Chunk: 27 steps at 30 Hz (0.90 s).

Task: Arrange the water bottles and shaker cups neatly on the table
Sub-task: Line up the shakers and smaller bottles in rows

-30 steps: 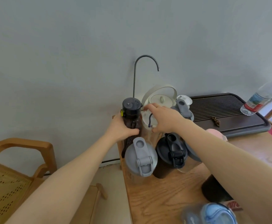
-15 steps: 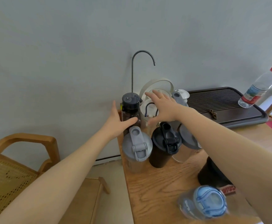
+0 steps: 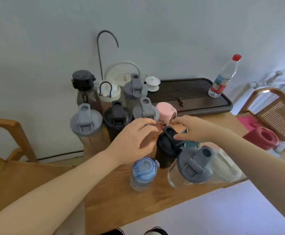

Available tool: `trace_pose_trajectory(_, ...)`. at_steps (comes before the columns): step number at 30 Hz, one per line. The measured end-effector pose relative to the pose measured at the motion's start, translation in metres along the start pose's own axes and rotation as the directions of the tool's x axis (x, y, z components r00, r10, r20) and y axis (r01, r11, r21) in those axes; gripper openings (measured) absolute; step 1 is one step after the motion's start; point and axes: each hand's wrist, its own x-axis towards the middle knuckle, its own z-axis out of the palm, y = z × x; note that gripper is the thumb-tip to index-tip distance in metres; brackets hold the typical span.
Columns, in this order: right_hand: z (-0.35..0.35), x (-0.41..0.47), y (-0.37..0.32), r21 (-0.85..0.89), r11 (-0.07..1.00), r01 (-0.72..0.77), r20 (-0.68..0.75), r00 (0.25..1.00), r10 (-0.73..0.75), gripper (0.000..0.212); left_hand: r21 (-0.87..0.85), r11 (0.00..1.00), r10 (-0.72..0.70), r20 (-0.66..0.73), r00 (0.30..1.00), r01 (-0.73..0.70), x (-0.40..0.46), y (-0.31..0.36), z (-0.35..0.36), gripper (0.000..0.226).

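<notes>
Ten lidded drinking vessels are standing on the light wooden table [image 3: 114, 199]: three grey-lidded shaker cups [image 3: 86, 119] and four others clustered at the back left, three nearer. The left hand [image 3: 133, 140] and right hand [image 3: 193, 128], fingers loosely curled, are hovering beside the black-lidded shaker cup [image 3: 168, 146], grasping nothing. One clear red-capped plastic bottle [image 3: 224, 78] is bearing an unreadable label.

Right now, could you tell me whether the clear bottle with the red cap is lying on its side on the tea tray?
No, the red-capped bottle stands upright at the far right end of the dark tea tray.
</notes>
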Motion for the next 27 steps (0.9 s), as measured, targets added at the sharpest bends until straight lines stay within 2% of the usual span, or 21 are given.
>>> trace_pose_trajectory(2, 0.017, -0.006, 0.012, 0.029, 0.999, 0.014, 0.085, 0.996, -0.016, 0.073, 0.015, 0.992, -0.124, 0.155, 0.980, 0.123, -0.006, 0.014, 0.014, 0.048)
trace_pose_trajectory(3, 0.021, -0.006, 0.014, 0.053, 0.998, 0.023, 0.100, 0.995, -0.028, 0.080, 0.078, 0.977, -0.211, 0.244, 0.947, 0.197, -0.009, 0.020, 0.019, 0.059)
trace_pose_trajectory(4, 0.023, -0.004, 0.014, 0.076, 0.997, 0.032, 0.106, 0.994, -0.040, 0.085, 0.169, 0.950, -0.306, 0.326, 0.894, 0.264, -0.014, 0.024, 0.024, 0.071)
trace_pose_trajectory(6, 0.026, 0.002, 0.008, 0.090, 0.994, 0.058, 0.113, 0.991, -0.068, 0.091, 0.286, 0.888, -0.452, 0.397, 0.799, 0.360, -0.023, 0.033, 0.031, 0.089)
trace_pose_trajectory(8, 0.026, 0.009, 0.000, 0.055, 0.996, 0.070, 0.123, 0.989, -0.076, 0.094, 0.329, 0.854, -0.511, 0.382, 0.770, 0.404, -0.031, 0.041, 0.036, 0.093)
trace_pose_trajectory(10, 0.024, 0.015, -0.008, 0.002, 0.997, 0.082, 0.138, 0.987, -0.082, 0.094, 0.363, 0.819, -0.558, 0.319, 0.766, 0.445, -0.038, 0.048, 0.037, 0.083)
trace_pose_trajectory(13, 0.023, 0.017, -0.025, -0.021, 0.994, 0.108, 0.187, 0.977, -0.102, 0.082, 0.387, 0.741, -0.647, 0.191, 0.739, 0.549, -0.049, 0.057, 0.033, 0.065)
trace_pose_trajectory(17, 0.034, 0.015, -0.051, -0.035, 0.973, 0.229, 0.207, 0.954, -0.217, 0.073, 0.427, 0.651, -0.722, 0.093, 0.685, 0.627, -0.058, 0.063, 0.018, 0.060)
trace_pose_trajectory(21, 0.042, 0.001, -0.056, -0.197, 0.938, 0.287, 0.183, 0.950, -0.252, 0.074, 0.343, 0.634, -0.757, 0.094, 0.646, 0.693, -0.061, 0.065, 0.022, 0.062)
trace_pose_trajectory(25, 0.023, -0.032, -0.023, -0.188, 0.933, 0.307, 0.087, 0.951, -0.296, 0.079, 0.341, 0.635, -0.763, 0.133, 0.633, 0.693, -0.053, 0.070, 0.034, 0.075)
trace_pose_trajectory(27, 0.019, -0.053, 0.000, -0.227, 0.909, 0.349, 0.033, 0.936, -0.351, 0.084, 0.374, 0.645, -0.748, 0.135, 0.650, 0.666, -0.046, 0.072, 0.037, 0.084)
